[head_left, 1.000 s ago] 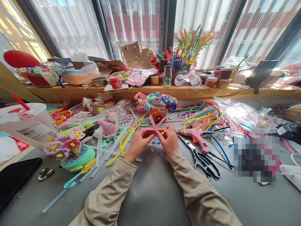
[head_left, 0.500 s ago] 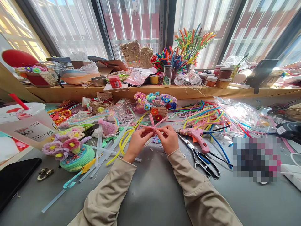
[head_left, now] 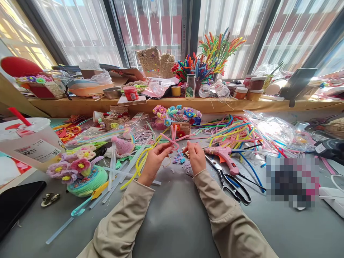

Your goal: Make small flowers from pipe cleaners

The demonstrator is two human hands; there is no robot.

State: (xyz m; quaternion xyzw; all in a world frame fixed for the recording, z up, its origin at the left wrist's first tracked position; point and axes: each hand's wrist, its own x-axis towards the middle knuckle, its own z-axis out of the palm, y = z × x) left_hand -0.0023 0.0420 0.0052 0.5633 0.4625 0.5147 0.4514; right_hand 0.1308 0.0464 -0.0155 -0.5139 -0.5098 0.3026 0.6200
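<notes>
My left hand (head_left: 156, 161) pinches a bundle of pink pipe cleaners (head_left: 174, 139) between thumb and fingertips. Several strands fan upward and sideways from the middle, and a small loop hangs below it. Just to the right is my right hand (head_left: 196, 157), apart from the bundle, its fingers curled in and its thumb close to them. Whether it holds anything is hidden. Between and beyond the hands lie small blue and purple scraps (head_left: 178, 157). Scissors (head_left: 225, 179) and a pink glue gun (head_left: 223, 156) rest to the right of my right hand.
Yellow pipe cleaners (head_left: 142, 161) and clear glue sticks (head_left: 131, 166) lie left of my hands. Fuzzy flowers on a green base (head_left: 87, 181), a drink cup (head_left: 29, 143) and a phone (head_left: 20, 204) stand or lie farther left. Many coloured pipe cleaners (head_left: 236, 132) are heaped at back right.
My right hand has let go of the pink pipe cleaners and drawn slightly right and down. My left hand still holds them, and a loop now shows below the middle.
</notes>
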